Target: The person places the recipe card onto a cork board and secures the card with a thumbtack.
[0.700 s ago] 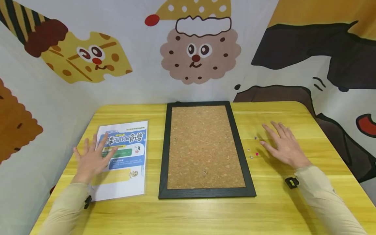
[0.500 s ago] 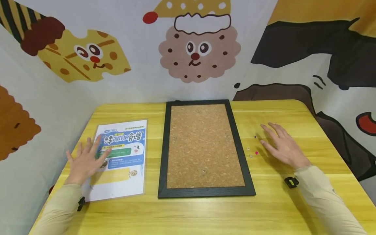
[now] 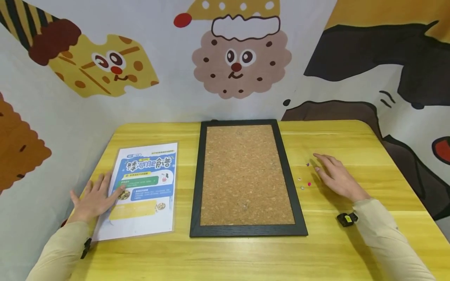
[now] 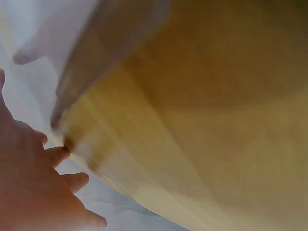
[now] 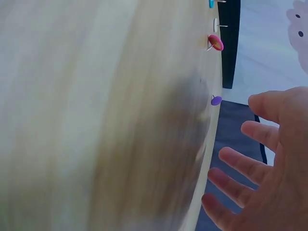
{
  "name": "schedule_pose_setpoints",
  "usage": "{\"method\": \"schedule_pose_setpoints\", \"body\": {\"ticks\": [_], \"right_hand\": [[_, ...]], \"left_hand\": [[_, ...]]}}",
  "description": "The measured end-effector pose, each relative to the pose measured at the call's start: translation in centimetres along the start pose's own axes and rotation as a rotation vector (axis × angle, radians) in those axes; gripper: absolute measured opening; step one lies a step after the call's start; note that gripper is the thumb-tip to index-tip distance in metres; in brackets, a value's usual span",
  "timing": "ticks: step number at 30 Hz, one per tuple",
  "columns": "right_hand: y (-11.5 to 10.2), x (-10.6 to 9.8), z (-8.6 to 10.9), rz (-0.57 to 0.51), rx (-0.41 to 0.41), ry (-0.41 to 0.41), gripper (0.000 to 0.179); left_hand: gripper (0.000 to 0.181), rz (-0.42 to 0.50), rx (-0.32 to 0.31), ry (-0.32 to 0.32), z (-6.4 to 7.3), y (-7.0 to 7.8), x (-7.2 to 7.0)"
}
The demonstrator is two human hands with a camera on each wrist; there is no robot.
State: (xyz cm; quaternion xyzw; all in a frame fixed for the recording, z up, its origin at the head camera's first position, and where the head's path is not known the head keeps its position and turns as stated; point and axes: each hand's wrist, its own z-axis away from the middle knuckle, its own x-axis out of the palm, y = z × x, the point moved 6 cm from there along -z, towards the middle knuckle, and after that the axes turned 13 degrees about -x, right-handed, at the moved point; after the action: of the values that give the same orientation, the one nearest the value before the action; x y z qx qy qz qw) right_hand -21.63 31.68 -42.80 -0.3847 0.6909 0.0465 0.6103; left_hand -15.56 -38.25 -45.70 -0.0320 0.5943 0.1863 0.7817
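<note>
Fingers of left hand (image 3: 90, 202) spread wide, thumb over left edge of printed sheet (image 3: 145, 195), contact unclear; fingers of right hand (image 3: 340, 180) loosely parted beside thumbtacks (image 3: 309, 184) on worktop (image 3: 225, 257); framed corkboard (image 3: 247, 175) between sheet and thumbtacks; patterned backdrop (image 3: 175, 101) behind.

White walls (image 3: 172, 78) printed with 1 cartoon cheese (image 3: 112, 80) and 1 hatted cookie (image 3: 247, 72) rise behind a yellow wood-grain table (image 3: 232, 255).
</note>
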Motion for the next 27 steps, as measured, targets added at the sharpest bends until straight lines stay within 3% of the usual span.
{"method": "schedule_pose_setpoints", "body": {"ticks": [9,13,23,27], "right_hand": [[0.8,0.4,-0.2,-0.066,0.061,-0.011,0.052],[1.1,0.4,-0.3,-0.077,0.074,-0.010,0.052],[1.3,0.6,-0.3,-0.072,0.070,-0.010,0.050],[1.3,0.6,-0.4,-0.068,0.061,-0.005,0.049]], "left_hand": [[0.092,0.047,0.000,-0.002,-0.4,-0.2,0.5],[0.091,0.022,-0.020,0.009,-0.8,0.0,0.6],[0.087,-0.005,-0.031,0.072,-1.8,2.1,0.4],[0.087,0.015,-0.052,0.055,-1.9,3.0,0.1]]}}
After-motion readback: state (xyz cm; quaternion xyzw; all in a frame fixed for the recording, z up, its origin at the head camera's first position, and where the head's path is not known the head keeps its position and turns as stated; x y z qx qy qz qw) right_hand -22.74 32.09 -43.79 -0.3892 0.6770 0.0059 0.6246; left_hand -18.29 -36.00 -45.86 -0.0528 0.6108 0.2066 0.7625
